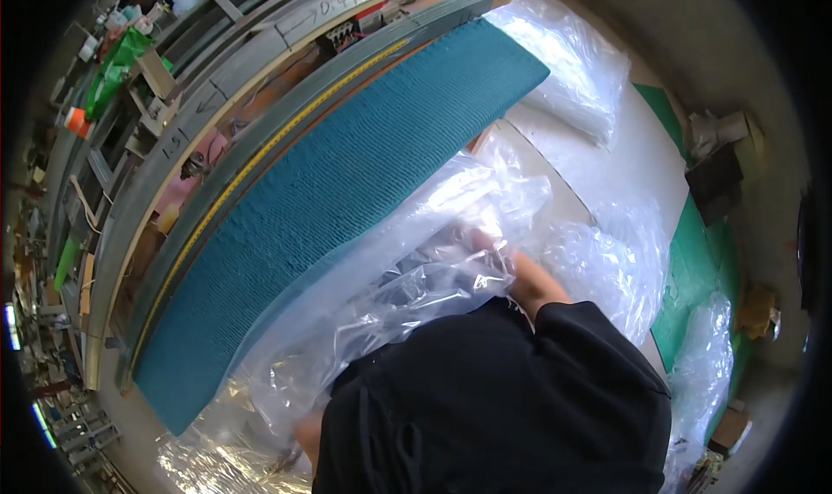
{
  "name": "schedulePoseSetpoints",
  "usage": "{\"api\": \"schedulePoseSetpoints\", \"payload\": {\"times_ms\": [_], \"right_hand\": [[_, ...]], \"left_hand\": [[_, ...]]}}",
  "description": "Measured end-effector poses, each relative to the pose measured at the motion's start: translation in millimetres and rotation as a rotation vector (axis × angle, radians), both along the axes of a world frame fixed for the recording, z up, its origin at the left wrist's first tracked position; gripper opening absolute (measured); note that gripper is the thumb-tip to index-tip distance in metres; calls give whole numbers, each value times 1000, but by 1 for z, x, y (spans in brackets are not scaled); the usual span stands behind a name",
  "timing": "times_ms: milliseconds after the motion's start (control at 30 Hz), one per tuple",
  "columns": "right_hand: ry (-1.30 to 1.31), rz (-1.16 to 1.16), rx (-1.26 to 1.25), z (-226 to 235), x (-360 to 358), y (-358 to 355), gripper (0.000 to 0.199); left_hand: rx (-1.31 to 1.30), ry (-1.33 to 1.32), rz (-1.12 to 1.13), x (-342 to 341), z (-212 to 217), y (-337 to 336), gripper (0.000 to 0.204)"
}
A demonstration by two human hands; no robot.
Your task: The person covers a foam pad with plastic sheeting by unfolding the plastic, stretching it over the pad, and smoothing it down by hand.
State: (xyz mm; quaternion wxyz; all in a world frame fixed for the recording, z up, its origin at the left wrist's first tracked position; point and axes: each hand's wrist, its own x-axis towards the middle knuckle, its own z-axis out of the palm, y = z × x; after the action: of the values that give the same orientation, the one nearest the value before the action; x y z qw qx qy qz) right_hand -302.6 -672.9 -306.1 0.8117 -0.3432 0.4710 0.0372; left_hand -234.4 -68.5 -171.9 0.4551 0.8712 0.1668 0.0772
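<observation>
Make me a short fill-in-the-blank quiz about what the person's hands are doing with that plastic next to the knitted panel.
1. The long knitted panel lying across the bench is ____ in colour.
2. The right hand grips a clear ____ bag.
3. The person's sleeves are ____.
4. Along the far edge of the knitted panel runs a yellow ____.

Missing words: teal; plastic; black; measuring tape

The right hand (529, 282) rests on a crumpled plastic bag (416, 295). The knitted panel (338, 191) lies left of it and beyond it, with more bagged bundles (572, 69) farther ahead. The left hand (308, 433) sits nearer, under the bag's lower edge.
</observation>
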Motion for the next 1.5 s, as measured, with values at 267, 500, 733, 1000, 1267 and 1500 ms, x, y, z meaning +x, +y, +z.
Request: {"api": "schedulePoseSetpoints", "payload": {"times_ms": [267, 500, 733, 1000, 1267, 1500], "right_hand": [[-69, -162, 18, -4, 72, 77, 50], [-156, -138, -47, 21, 77, 96, 46], [-255, -112, -264, 63, 50, 70, 42], [-168, -69, -911, 143, -47, -71, 38], [271, 131, -1404, 161, -124, -172, 33], [291, 311, -1604, 156, -50, -169, 30]], "left_hand": [[128, 141, -754, 29, -13, -133, 51], [366, 128, -1032, 46, -8, -167, 49], [694, 183, -1269, 53, -1, -213, 46], [205, 39, -1145, 24, -34, -165, 36], [84, -180, -459, 16, 1, -100, 30], [227, -168, -568, 32, -5, -88, 33]]}}
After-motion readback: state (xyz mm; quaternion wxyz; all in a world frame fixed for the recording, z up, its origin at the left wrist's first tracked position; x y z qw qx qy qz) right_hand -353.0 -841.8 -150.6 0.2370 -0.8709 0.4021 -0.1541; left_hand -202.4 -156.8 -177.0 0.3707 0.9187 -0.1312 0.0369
